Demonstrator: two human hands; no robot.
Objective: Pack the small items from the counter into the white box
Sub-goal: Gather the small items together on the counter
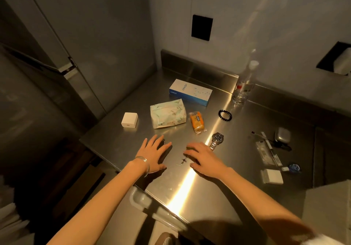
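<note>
Both hands rest flat and empty on the brushed steel desk [190, 184], fingers spread: the left hand [153, 154] beside the right hand [204, 160]. Between them, touching the right fingertips, lies a small dark cross pendant [183, 160], its long axis running toward the person; the right hand is nearer it. A silver-banded wristwatch with a dark dial [217, 140] sits just beyond the right hand. Further out lie an orange snack packet [197, 123], a pale green tissue pack [167, 115] printed "Face", a small white cube charger [129, 120], a black beaded bracelet [225, 115], and the white and blue box [190, 92] marked "ANKER", closed, farthest from both hands
</note>
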